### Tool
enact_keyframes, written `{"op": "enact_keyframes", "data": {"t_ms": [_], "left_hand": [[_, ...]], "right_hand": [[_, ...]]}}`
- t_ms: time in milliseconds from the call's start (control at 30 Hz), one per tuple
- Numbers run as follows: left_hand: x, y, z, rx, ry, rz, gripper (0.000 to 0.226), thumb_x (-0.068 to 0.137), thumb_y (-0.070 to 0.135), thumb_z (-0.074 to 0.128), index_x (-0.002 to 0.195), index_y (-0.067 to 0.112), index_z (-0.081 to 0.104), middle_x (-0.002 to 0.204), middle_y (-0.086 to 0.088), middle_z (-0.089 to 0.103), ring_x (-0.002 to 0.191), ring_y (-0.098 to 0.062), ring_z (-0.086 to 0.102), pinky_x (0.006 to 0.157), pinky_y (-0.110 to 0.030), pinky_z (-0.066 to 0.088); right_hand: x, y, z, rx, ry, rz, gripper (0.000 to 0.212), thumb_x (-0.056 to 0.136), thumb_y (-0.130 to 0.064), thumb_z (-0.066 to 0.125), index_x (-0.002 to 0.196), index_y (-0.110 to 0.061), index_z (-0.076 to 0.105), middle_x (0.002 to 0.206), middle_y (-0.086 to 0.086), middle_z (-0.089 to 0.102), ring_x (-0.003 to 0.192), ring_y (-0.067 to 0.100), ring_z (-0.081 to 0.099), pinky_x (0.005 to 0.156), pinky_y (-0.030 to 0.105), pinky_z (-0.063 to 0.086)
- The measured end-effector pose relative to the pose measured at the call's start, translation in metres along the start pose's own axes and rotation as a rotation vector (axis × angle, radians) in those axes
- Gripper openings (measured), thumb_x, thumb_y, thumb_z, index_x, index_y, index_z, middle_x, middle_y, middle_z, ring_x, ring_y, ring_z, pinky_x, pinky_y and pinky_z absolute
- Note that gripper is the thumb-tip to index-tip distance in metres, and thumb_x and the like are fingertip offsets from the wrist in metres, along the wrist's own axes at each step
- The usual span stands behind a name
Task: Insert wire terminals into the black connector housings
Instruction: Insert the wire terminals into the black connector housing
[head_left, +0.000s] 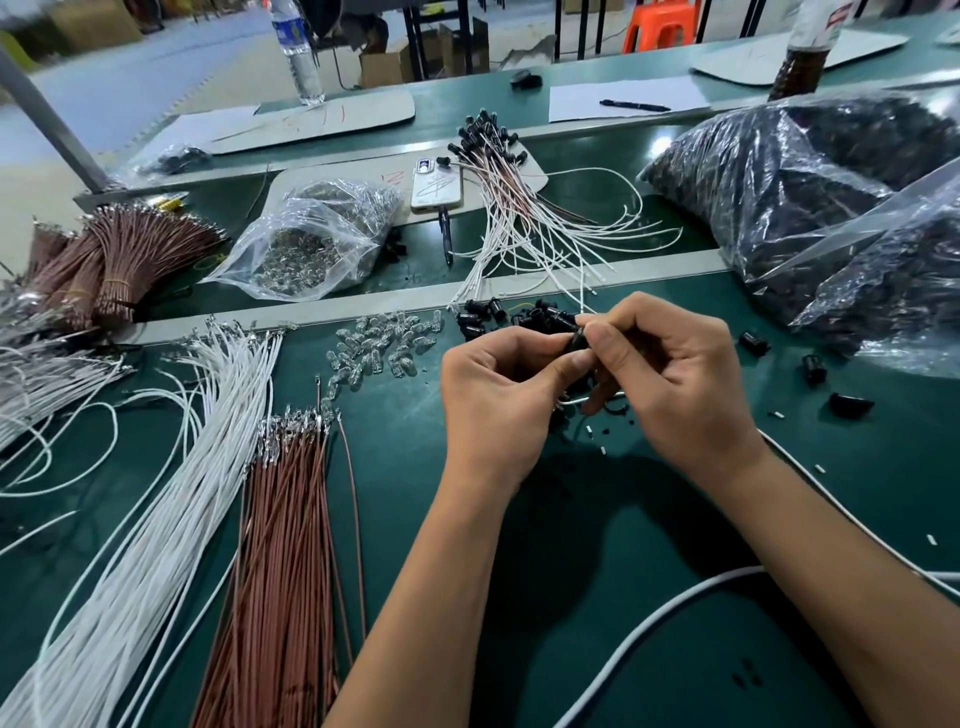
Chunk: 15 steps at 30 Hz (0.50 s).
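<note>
Work is judged partly done: one black connector housing is pinched between left hand and right hand above the green bench, finished leads piled behind, loose white wires and brown wires unused.

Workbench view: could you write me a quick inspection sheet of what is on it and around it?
Surface: green bench mat, partly bare.
Job's things: both hands pinch one black housing; loose black housings; white wires; brown wires.
Clutter: clear bulbs, phone, bag of metal parts, bags of black parts.
Grips: left hand and right hand curled, fingertips meeting.
Cables: white cable under right forearm.
Surroundings: water bottle, orange stool.
</note>
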<state>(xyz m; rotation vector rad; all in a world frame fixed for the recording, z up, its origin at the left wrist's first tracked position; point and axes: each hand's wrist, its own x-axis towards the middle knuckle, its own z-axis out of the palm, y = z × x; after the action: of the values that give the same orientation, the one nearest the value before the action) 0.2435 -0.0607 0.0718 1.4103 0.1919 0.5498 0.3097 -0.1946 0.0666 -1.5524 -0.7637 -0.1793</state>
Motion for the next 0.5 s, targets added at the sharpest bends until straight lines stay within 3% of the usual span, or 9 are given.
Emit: {"op": "enact_keyframes", "data": {"t_ms": [100,167,267,333,433,500], "left_hand": [[0.002,0.003,0.001,0.024,0.064,-0.003,0.015,0.075,0.001,0.086,0.086,0.002,0.077,0.081,-0.012,0.077,0.073,-0.023,0.073,0.073,-0.035,0.061],[0.004,0.008,0.006,-0.068,0.164,-0.028,0.013,0.075,0.001,0.086,0.084,0.004,0.076,0.081,-0.013,0.077,0.073,-0.024,0.072,0.074,-0.036,0.06],[0.01,0.021,0.019,-0.311,0.238,-0.126,0.015,0.077,0.0,0.083,0.076,0.012,0.075,0.079,-0.013,0.076,0.07,-0.024,0.07,0.074,-0.041,0.059],[0.015,0.029,0.028,-0.412,0.242,-0.18,0.02,0.077,-0.002,0.082,0.073,0.014,0.073,0.075,-0.01,0.075,0.066,-0.023,0.068,0.073,-0.042,0.059],[0.021,0.038,0.036,-0.476,0.242,-0.255,0.019,0.076,-0.002,0.083,0.079,0.011,0.069,0.076,-0.009,0.072,0.067,-0.022,0.065,0.08,-0.046,0.057],[0.023,0.042,0.038,-0.468,0.219,-0.282,0.02,0.075,0.0,0.083,0.079,0.012,0.068,0.077,-0.01,0.072,0.066,-0.022,0.064,0.083,-0.047,0.054]], "right_hand": [[-0.003,0.001,-0.002,-0.003,-0.021,0.061,0.014,0.103,-0.021,0.063,0.104,-0.013,0.074,0.08,0.002,0.072,0.055,0.02,0.068,0.048,0.032,0.056],[-0.006,-0.001,0.0,-0.037,-0.022,0.093,0.024,0.102,-0.027,0.063,0.121,-0.014,0.072,0.086,-0.003,0.071,0.067,0.017,0.068,0.052,0.038,0.06],[-0.003,-0.01,0.006,-0.189,-0.095,0.071,0.027,0.1,-0.032,0.063,0.116,-0.014,0.074,0.095,-0.006,0.075,0.086,0.012,0.072,0.075,0.038,0.061],[0.003,-0.018,0.009,-0.217,-0.136,0.09,0.023,0.098,-0.031,0.065,0.109,-0.014,0.076,0.095,-0.005,0.077,0.088,0.012,0.072,0.082,0.041,0.058],[0.01,-0.026,0.01,-0.158,-0.135,0.127,0.018,0.097,-0.027,0.067,0.099,-0.012,0.077,0.082,0.001,0.074,0.071,0.021,0.066,0.067,0.043,0.054],[0.013,-0.029,0.009,-0.086,-0.124,0.142,0.018,0.098,-0.024,0.068,0.086,-0.011,0.074,0.068,0.001,0.066,0.057,0.015,0.052,0.053,0.033,0.043]]}}
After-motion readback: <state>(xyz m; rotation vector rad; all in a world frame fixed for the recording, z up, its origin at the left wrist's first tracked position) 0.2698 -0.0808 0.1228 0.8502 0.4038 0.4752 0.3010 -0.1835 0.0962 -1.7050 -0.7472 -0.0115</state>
